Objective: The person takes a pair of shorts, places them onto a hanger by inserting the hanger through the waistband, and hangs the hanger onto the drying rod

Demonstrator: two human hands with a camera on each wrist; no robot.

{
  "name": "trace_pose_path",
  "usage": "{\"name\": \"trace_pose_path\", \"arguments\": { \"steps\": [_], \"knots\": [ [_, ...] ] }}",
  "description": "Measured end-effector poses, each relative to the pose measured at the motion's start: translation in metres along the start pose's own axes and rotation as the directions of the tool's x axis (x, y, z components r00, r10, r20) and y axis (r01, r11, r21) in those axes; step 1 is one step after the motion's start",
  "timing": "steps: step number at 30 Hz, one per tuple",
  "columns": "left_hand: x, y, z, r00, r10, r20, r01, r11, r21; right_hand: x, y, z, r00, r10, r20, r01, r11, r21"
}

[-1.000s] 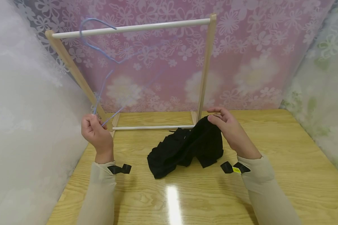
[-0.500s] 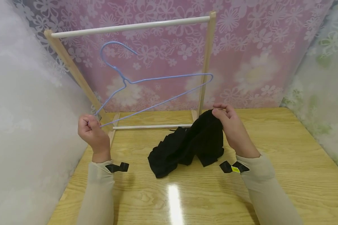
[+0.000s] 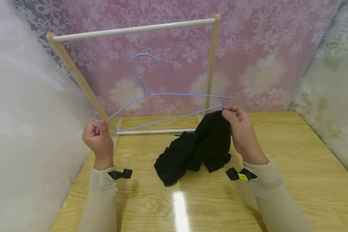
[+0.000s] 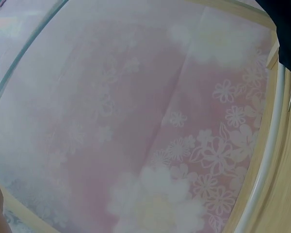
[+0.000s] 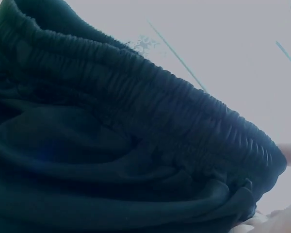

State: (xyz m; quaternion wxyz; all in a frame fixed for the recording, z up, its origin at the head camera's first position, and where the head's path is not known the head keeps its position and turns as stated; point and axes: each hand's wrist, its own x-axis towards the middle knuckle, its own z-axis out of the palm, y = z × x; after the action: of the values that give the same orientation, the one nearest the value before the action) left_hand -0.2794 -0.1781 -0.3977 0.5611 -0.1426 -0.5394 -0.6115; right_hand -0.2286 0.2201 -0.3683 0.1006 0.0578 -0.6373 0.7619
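Observation:
My left hand (image 3: pixel 98 138) grips one end of a blue wire clothes hanger (image 3: pixel 177 94), which is held in the air with its hook upward. Its far end reaches across to just above my right hand (image 3: pixel 243 137). That hand pinches the waistband of black pants (image 3: pixel 185 158) at the upper right corner, lifting it while the rest of the cloth slumps on the table. In the right wrist view, the gathered elastic waistband (image 5: pixel 136 82) fills much of the picture, fingertips at its right end. A drawstring tip (image 4: pixel 290 103) shows in the left wrist view.
A wooden rack stands behind, with a white top rod (image 3: pixel 133 29), a lower rod (image 3: pixel 153 131) and side posts (image 3: pixel 75 72). The wooden table (image 3: pixel 150 209) has a rounded far right corner. Floral-patterned panels (image 3: pixel 255 74) surround it at the back and sides.
The hanger has come down and to the right from near the top rod, its far end now close to my right hand. My right hand has shifted slightly right and up with the waistband.

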Motion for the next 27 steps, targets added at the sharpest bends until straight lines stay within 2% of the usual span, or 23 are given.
{"name": "trace_pose_path", "arguments": {
  "steps": [3,6,9,12,17,20,27],
  "knots": [
    [-0.0003,-0.0011,0.0004,1.0,0.012,0.009,-0.012,1.0,0.0,-0.0002,0.0001,0.0009,1.0,0.006,-0.03,-0.006,1.0,0.003],
    [0.0007,-0.0037,-0.0004,0.999,0.027,-0.017,-0.027,1.0,-0.001,0.0006,0.001,-0.0002,0.998,0.006,-0.057,-0.006,1.0,0.014],
    [0.0024,-0.0052,-0.0015,0.999,0.037,-0.038,-0.038,0.999,-0.014,0.0016,0.0021,-0.0026,0.997,-0.006,-0.072,0.009,0.999,0.048],
    [0.0035,-0.0045,-0.0014,0.999,0.043,-0.03,-0.044,0.999,-0.025,0.0025,0.0026,-0.0043,0.997,-0.027,-0.073,0.032,0.997,0.071],
    [0.0038,-0.0027,0.0021,0.996,0.091,-0.003,-0.091,0.994,0.056,0.0028,0.0021,-0.0048,0.997,-0.051,-0.066,0.056,0.996,0.074],
    [0.0047,-0.002,0.0023,0.993,0.117,-0.016,-0.115,0.988,0.099,0.0024,0.0014,-0.0046,0.996,-0.055,-0.067,0.059,0.996,0.061],
    [0.0071,-0.0003,-0.0023,0.991,0.126,-0.054,-0.119,0.986,0.114,0.002,0.0007,-0.0019,0.994,-0.059,-0.095,0.061,0.998,0.016]
  ]
}}
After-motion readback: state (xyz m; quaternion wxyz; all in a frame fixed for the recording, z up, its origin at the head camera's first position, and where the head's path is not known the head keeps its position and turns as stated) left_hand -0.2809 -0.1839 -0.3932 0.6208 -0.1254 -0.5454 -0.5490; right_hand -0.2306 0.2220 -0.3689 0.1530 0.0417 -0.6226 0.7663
